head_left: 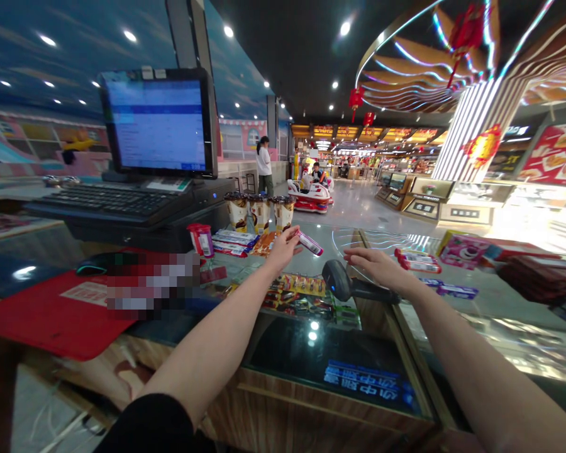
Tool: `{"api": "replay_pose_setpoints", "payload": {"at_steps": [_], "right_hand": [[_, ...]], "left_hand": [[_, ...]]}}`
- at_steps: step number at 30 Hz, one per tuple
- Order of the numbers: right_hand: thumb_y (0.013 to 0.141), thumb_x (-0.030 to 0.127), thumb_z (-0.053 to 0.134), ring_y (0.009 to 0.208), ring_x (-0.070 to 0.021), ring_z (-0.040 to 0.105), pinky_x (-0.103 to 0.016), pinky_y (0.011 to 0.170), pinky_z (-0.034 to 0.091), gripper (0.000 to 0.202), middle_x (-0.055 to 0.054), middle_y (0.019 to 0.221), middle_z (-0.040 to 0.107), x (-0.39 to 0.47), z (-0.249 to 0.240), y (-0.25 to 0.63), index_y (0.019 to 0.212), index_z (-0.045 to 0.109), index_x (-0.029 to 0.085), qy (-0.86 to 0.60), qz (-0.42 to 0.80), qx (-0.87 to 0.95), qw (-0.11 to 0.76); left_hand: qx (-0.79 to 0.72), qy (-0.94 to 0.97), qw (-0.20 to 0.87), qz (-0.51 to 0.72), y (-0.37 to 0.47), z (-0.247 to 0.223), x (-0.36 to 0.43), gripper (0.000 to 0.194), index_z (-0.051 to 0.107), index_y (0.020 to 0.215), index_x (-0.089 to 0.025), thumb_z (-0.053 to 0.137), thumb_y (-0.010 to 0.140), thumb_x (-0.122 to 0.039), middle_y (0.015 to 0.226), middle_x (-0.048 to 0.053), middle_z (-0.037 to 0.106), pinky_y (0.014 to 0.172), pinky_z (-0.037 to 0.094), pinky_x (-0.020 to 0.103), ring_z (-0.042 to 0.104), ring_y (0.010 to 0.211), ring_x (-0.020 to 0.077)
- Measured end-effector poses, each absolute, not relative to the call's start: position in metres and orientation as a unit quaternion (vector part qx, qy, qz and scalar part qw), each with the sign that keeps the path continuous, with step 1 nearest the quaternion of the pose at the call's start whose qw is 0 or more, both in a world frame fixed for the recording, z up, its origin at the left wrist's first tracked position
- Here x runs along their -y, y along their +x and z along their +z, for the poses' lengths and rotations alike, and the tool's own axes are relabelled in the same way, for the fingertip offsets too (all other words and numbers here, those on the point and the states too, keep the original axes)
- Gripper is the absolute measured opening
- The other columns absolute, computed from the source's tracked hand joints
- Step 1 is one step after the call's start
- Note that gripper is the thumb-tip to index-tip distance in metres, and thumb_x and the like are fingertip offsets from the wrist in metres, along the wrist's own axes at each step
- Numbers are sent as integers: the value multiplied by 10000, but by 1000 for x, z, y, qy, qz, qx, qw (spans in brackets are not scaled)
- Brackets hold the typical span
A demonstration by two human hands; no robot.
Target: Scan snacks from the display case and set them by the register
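Observation:
My left hand [285,247] pinches a small purple and white packet [310,243] by one end, above the glass counter. Over the counter to the right, my right hand [375,264] has its fingers stretched forward and holds nothing. A black barcode scanner [338,280] lies between the two hands, its handle reaching under my right wrist. Behind my left hand stand several brown and white cups [259,214], with flat blue and red packets [233,242] in front of them. Red and white packets [417,260] and blue-purple packets [448,289] rest to the right of my right hand.
A monitor [158,126] and keyboard [117,200] stand at the left, near a red mat [61,308] and a mouse [106,263]. Red-purple tubs [200,240] stand by the packets. A pink box [462,250] is at the right. A person [264,165] stands in the background.

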State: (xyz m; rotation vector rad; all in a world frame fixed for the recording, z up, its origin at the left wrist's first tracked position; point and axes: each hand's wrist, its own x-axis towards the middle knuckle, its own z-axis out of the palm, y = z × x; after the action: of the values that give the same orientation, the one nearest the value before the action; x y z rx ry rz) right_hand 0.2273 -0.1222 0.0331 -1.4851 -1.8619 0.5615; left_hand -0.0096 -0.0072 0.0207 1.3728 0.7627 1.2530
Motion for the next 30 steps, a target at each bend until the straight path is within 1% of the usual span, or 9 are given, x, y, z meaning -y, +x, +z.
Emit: {"api": "replay_pose_setpoints", "payload": {"at_steps": [4,9,11,14,18,20,25,30], "right_hand": [[912,271,459,1116,-213,615,-413,1037,421,377,-90,1211,673,104,35,218,1232,638,181,-578,198,718,335],[936,283,415,1185,-224,576,-385,1052,398,403,-85,1278,638,89,53,196,1256,632,169,-582,180,735,297],[945,290,400,1172,-237,580,-387,1030,411,406,-68,1259,651,86,59,184,1263,628,185,-571,174,752,278],[932,266,418,1101,-254,612,-373,969,437,383,-57,1189,685,82,62,167,1235,645,211,-569,158,768,247],[891,248,486,1073,-276,616,-356,917,438,347,-66,1146,696,78,59,150,1196,651,238,-605,119,756,218],[883,257,498,1066,-280,616,-357,903,436,353,-75,1149,690,77,57,144,1210,630,242,-617,106,752,208],[880,282,497,1100,-277,591,-357,900,424,448,-123,1250,625,78,56,130,1321,510,202,-619,74,750,222],[889,270,449,1025,-258,609,-343,854,430,363,-131,1161,647,80,59,112,1230,522,171,-615,78,749,236]], "left_hand": [[-307,586,537,524,-10,22,8,297,620,1175,-198,586,880,-212,1185,88,592,872,543,327,610,990,151],[-304,587,536,526,-8,23,8,317,607,1205,-203,556,892,-197,1198,90,590,880,542,338,608,998,153],[-300,584,540,526,-8,24,10,315,610,1199,-205,563,888,-202,1197,89,590,875,545,342,604,1014,160],[-297,580,548,524,-7,26,12,318,608,1199,-204,569,884,-204,1195,90,586,860,549,341,602,1016,163],[-300,582,543,526,-5,27,14,330,608,1203,-206,572,876,-196,1204,88,583,844,553,325,599,1005,160],[-302,581,540,529,-4,27,15,340,606,1210,-210,572,872,-193,1217,87,578,838,554,315,597,1007,159],[-303,581,529,539,-4,32,15,362,599,1230,-209,565,870,-184,1232,91,576,827,548,294,600,978,149],[-301,604,511,533,-14,40,16,374,624,1188,-205,652,816,-221,1197,99,603,805,548,294,614,909,144]]}}
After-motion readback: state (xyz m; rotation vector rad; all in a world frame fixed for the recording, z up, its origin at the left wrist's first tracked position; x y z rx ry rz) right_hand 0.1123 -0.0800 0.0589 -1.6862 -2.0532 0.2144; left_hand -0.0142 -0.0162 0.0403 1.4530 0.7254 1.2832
